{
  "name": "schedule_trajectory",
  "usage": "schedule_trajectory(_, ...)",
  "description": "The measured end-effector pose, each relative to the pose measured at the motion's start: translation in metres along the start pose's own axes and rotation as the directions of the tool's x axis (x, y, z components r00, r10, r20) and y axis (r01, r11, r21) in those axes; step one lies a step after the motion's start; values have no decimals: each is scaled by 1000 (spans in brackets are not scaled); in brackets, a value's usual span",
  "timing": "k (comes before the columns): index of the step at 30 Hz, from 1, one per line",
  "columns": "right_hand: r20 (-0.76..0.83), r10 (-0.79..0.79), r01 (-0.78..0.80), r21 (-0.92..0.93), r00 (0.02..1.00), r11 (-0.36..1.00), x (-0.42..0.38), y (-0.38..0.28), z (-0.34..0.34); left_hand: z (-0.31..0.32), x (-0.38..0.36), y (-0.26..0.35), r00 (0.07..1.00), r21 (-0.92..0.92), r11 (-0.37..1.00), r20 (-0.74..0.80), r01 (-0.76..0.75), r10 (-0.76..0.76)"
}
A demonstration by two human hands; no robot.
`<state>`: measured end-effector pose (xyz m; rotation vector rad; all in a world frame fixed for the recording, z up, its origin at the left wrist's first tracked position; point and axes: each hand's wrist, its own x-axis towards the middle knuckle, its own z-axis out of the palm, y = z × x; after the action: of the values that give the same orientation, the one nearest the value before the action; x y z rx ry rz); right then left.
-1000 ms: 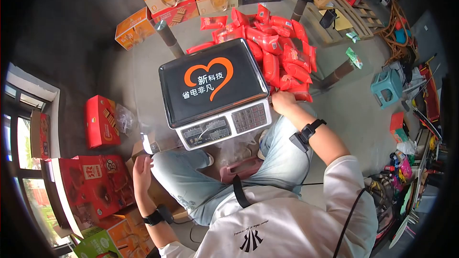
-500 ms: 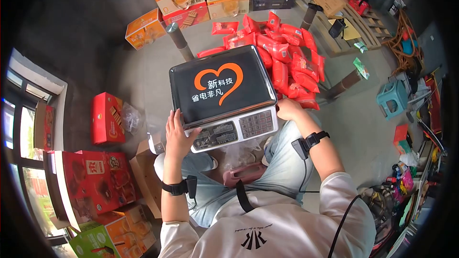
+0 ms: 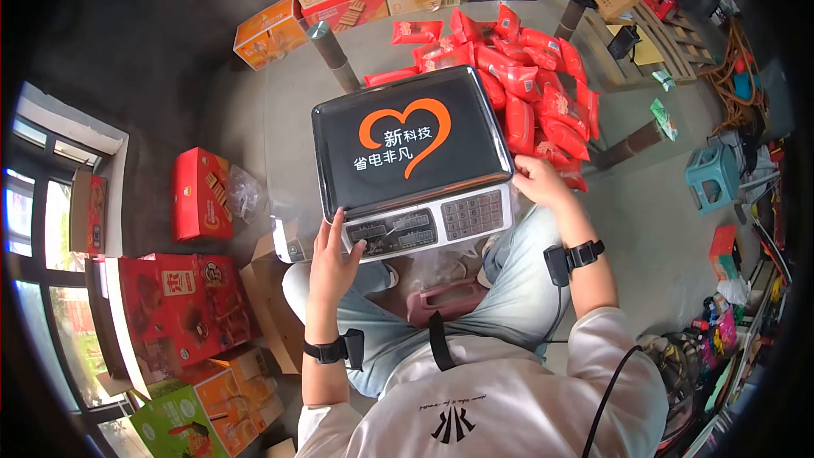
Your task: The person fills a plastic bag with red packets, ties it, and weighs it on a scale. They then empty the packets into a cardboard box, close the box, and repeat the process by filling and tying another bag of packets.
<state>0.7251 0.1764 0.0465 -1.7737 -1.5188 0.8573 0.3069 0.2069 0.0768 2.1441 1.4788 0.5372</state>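
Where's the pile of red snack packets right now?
In the head view the red snack packets lie on the glass table, behind the scale at its right, just beyond the right hand.

- Lens: fisheye view from the head; a black ring closes off all four corners, and straight lines bow toward the rim.
- Light source: daylight from the windows point(image 3: 34, 229) at the left edge, blown out to near white.
- Overall level: centre bright and evenly lit; the floor at upper left falls to dim grey.
- Glare: pale sheen on the black scale pan point(image 3: 411, 148) and on the glossy red snack packets point(image 3: 534, 93).
- Shadows: soft, faint, under the scale and the knees.
- Sharpness: centre crisp, printed characters legible; clutter at the right rim smeared and compressed.
- Colour: reds and oranges strongly saturated.
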Motion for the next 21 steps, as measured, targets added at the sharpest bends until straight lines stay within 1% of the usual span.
schedule_trajectory(1, 5, -3, 3, -3, 1000, 1000, 1, 2, 0, 3, 2, 1, 999, 25, 999, 32, 33, -34)
schedule_trajectory(2, -138, -44, 61, 121, 989, 991, 1, 4, 0, 6, 4, 1, 998, 24, 998, 24, 59, -60)
schedule_trajectory(3, -282, -65, 135, 233, 957, 963, 2, 5, 0, 9, 5, 1, 998, 21, 998, 20, 65, -65)
schedule_trajectory(4, -329, -26, 136, 318, 944, 938, 5, 12, 0, 12, 6, 2, 997, 4, 997, 3, 72, -72)
schedule_trajectory(5, -325, -28, 136, 316, 945, 939, 5, 16, -1, 14, 7, 3, 997, -13, 997, -13, 78, -78)
schedule_trajectory(7, -544, -25, 265, 368, 839, 891, 1, 9, -3, 15, 7, 9, 996, 6, 997, -38, 77, -77)
schedule_trajectory(8, -631, -46, 343, 359, 775, 868, 3, 21, -3, 15, 8, 11, 996, 26, 997, -62, 71, -69)
schedule_trajectory(9, -748, -25, 396, 322, 663, 860, 2, 16, -4, 16, 8, 10, 996, 26, 997, -57, 68, -66)
schedule_trajectory(10, -832, -36, 440, 256, 554, 861, -2, 11, -8, 18, 7, 5, 995, 10, 997, -60, 79, -78)
schedule_trajectory(11, -900, -52, 478, 181, 433, 859, -8, 3, -15, 19, 9, 2, 994, -9, 996, -67, 89, -89)
schedule_trajectory(12, -941, -94, 503, 88, 326, 860, -14, -21, -22, 20, 11, 1, 994, -16, 996, -70, 87, -88)
schedule_trajectory(13, -938, -102, 506, 85, 331, 858, -17, -47, -27, 20, 11, -1, 995, -30, 997, -71, 72, -74)
schedule_trajectory(15, -938, -343, 649, -229, 52, 725, -25, -95, -29, 20, 6, 3, 996, -39, 997, -66, 62, -64)
schedule_trajectory(17, -798, -596, 765, -327, 90, 554, -30, -137, -30, 12, 9, 14, 989, -43, 989, -15, 144, -144)
schedule_trajectory(18, -728, -667, 754, -348, 158, 558, -32, -157, -29, 9, 9, 16, 990, -39, 990, -22, 137, -138)
schedule_trajectory(19, -647, -729, 746, -368, 224, 555, -31, -172, -26, 5, 7, 18, 994, 91, 991, -46, 102, -98)
schedule_trajectory(20, -654, -701, 805, -235, 284, 545, -22, -177, -20, 2, 7, 20, 996, 221, 972, -69, 75, -61)
schedule_trajectory(21, -648, -678, 847, -93, 348, 523, -12, -180, -12, -5, 7, 24, 994, 223, 971, -86, 85, -67)
